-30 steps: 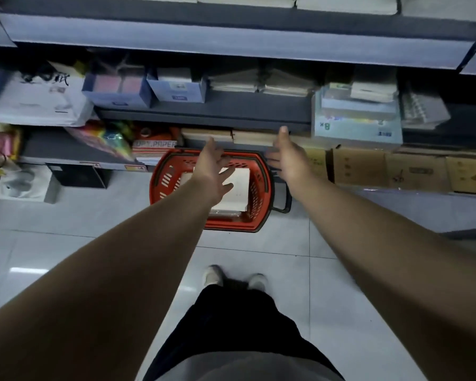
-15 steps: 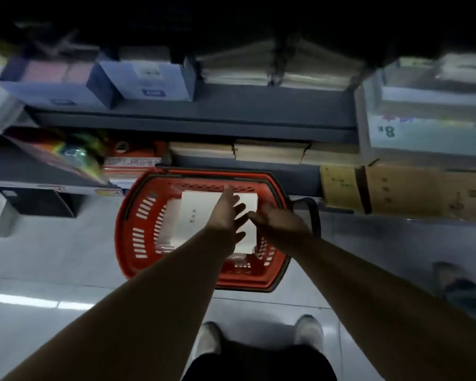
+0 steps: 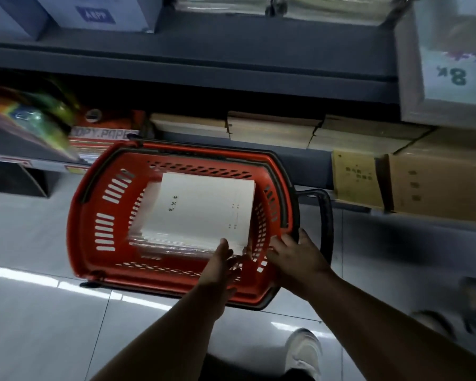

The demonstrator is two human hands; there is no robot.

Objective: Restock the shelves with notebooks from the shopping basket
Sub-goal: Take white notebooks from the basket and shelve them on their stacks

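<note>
**Stock record: basket of notebooks at the foot of the shelving**

Item 1. Red perforated plastic shopping basket (image 3: 79, 215), on the pale glossy tiled floor (image 3: 39, 312), its far rim against the base of the shelving. Black carrying handles lay folded along the rim; a black looped pull handle (image 3: 325, 215) stuck out on the right side.

Item 2. Stack of white-covered notebooks (image 3: 204, 207), lying flat inside the basket, toward its right half, with small print on the top cover.

Item 3. Left hand (image 3: 223, 260), reached into the basket's near side, fingers straight and close together at the near right corner of the stack. Blur hid whether they touched it.

Item 4. Right hand (image 3: 297, 254), over the near right rim, fingers spread and lightly bent, clamped on nothing visible. The basket's right wall stood between it and the stack.

Surroundings. Dark grey metal shelf edge (image 3: 190, 75) overhung the basket's far side. Beneath it sat tan paper-wrapped bundles (image 3: 272, 130), an orange copy-paper ream (image 3: 102, 133) and brown cardboard cartons (image 3: 437, 185). A pale box marked 8K (image 3: 451, 64) stood upper right. A white shoe (image 3: 302, 350) stood on the floor near the basket.
</note>
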